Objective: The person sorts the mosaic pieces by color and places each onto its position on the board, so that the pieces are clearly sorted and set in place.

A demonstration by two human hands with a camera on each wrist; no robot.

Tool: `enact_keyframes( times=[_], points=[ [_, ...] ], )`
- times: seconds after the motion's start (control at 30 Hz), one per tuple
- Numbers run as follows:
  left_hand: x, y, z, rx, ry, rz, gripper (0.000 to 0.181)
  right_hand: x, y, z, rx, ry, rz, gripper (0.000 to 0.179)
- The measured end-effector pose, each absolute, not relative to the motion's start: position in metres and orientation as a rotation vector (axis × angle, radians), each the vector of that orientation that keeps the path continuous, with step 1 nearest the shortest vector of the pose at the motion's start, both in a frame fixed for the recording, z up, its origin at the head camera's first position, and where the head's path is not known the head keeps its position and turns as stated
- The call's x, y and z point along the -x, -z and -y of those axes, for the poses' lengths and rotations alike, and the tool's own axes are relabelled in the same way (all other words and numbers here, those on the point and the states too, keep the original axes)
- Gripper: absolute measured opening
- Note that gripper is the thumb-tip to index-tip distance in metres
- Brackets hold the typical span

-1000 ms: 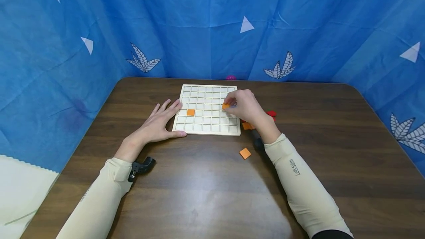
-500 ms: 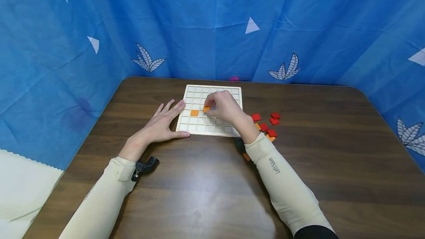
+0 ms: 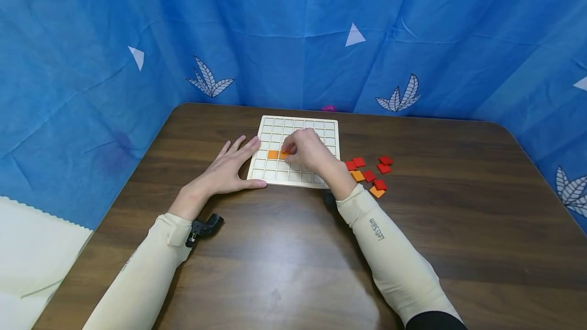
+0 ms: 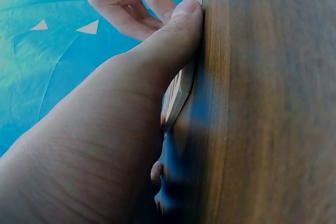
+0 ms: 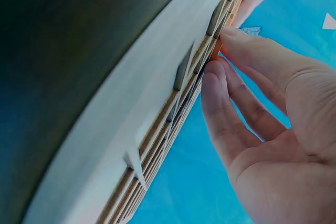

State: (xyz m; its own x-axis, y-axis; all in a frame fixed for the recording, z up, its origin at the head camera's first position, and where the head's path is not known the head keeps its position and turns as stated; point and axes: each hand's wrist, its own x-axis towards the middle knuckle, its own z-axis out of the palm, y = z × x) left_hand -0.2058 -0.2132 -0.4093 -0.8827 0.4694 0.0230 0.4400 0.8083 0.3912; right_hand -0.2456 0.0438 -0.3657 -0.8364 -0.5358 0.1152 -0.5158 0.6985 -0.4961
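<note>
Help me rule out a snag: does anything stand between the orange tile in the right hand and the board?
Nothing visible does. The right hand holds the held tile at the board, beside the placed orange tile. The left hand touches the board's left edge; the loose tiles lie to the board's right.

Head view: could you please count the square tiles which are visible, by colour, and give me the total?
Red square tiles: 6
Orange square tiles: 4
Total: 10 clearly visible; the right sleeve or overlaps may hide more.
</note>
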Motion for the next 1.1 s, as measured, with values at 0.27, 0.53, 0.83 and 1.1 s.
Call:
enact_keyframes(
  times=[0.27,0.53,0.83,1.1],
  points=[
    [0.206,0.41,0.212,-0.729,-0.616,-2.902,0.116,0.241,0.365,-0.047,0.884,0.801,-2.881,0.019],
    [0.203,0.408,0.215,-0.712,-0.6,-2.908,0.117,0.234,0.365,-0.054,0.875,0.817,-2.934,0.016],
    [0.205,0.411,0.211,-0.737,-0.606,-2.901,0.117,0.222,0.365,-0.088,0.837,0.819,-2.959,0.016],
    [0.206,0.411,0.214,-0.752,-0.609,-2.913,0.117,0.215,0.363,-0.128,0.77,0.847,-2.937,0.017]
  ],
)
